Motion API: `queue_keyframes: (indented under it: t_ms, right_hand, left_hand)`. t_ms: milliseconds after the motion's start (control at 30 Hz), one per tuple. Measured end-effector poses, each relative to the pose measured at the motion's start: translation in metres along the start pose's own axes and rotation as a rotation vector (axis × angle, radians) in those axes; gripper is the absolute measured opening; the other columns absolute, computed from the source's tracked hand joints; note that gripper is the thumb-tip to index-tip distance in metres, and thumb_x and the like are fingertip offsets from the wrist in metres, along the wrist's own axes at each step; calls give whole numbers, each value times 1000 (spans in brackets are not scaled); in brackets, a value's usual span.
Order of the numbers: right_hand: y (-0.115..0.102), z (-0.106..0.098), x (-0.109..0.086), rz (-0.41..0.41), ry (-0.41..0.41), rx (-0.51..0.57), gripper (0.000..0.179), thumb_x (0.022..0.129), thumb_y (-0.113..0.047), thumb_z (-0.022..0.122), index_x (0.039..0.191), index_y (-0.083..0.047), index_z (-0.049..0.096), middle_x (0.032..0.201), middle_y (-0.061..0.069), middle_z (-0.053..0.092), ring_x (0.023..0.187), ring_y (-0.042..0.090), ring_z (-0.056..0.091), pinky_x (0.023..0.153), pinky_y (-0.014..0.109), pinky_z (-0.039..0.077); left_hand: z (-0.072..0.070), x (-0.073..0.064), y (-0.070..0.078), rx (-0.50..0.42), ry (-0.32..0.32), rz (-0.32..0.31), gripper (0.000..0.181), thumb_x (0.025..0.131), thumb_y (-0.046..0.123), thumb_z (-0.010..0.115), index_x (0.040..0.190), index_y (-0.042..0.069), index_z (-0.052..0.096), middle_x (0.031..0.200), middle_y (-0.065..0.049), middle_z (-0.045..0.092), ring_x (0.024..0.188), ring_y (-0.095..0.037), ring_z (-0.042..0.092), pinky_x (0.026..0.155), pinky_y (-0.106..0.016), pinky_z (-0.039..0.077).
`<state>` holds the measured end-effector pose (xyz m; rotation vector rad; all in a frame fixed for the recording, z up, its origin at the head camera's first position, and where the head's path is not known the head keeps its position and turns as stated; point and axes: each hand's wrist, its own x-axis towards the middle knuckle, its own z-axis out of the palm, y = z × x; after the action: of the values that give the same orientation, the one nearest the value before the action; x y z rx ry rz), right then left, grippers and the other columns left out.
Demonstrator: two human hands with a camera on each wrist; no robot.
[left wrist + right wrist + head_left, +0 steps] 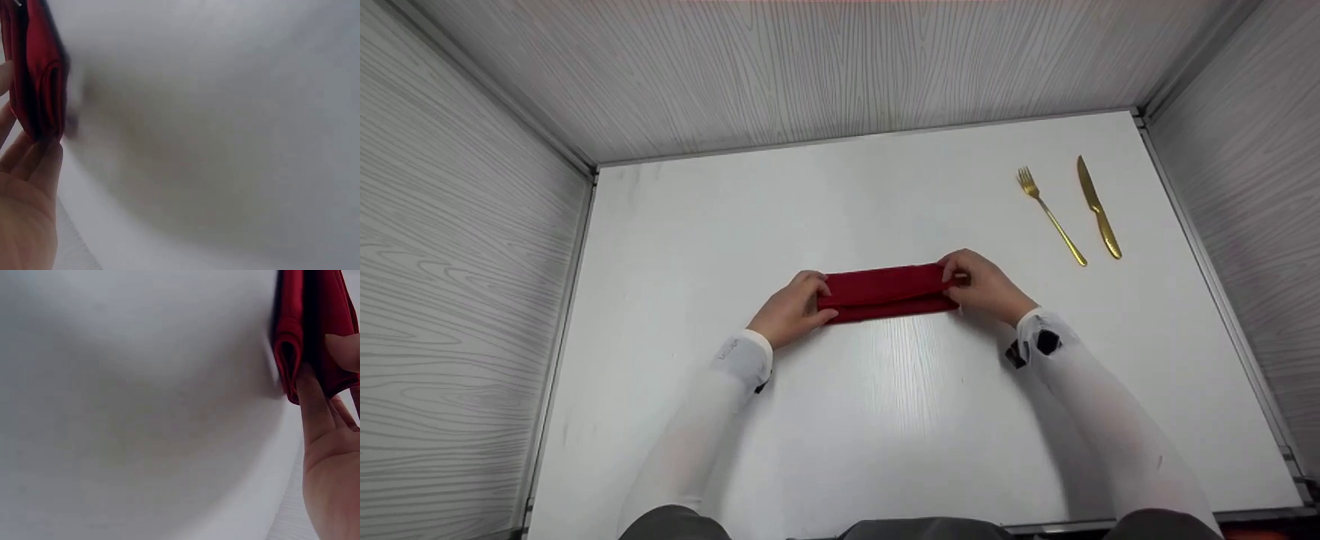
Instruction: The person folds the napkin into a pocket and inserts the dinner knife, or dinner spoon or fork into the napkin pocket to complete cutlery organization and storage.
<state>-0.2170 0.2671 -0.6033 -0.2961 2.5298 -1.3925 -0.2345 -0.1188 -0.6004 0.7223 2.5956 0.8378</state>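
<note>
A red cloth napkin [877,285], folded into a long narrow strip, lies across the middle of the white table. Its left end is held by my left hand [793,309], thumb at the near edge and fingers at the far side. My right hand [991,291] pinches the other end, thumb and fingers at the upper folded layer, which stands slightly raised over the layer below. In the left wrist view, rolled layers of the napkin [42,62] show at its end above my left hand [28,208]. The right wrist view shows a looped fold in the napkin [289,343] beside my right hand [334,467].
At the right of the table [697,225] lie a gold fork [1054,217] and, farther right, a gold knife [1099,206]. Pale wood-grain panels [825,75] wall in the table's back and both sides.
</note>
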Motion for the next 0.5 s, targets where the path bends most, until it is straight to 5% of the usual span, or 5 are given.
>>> queue_keyframes:
  t_ms: [333, 500]
  right_hand:
    - [-4, 9, -12, -163, 58, -333, 17, 90, 7, 70, 97, -8, 66, 141, 17, 57, 131, 36, 57, 106, 47, 53]
    - [-6, 17, -19, -158, 97, -394, 17, 90, 5, 72, 101, -7, 68, 127, 16, 60, 117, 33, 62, 99, 46, 56]
  left_hand:
    - [9, 0, 4, 337, 113, 138, 21, 100, 21, 75, 119, 12, 71, 149, -7, 60, 137, -26, 58, 115, -37, 50]
    - [10, -1, 3, 363, 111, 148, 19, 100, 18, 75, 118, 11, 72, 142, -8, 64, 129, -27, 63, 110, -38, 53]
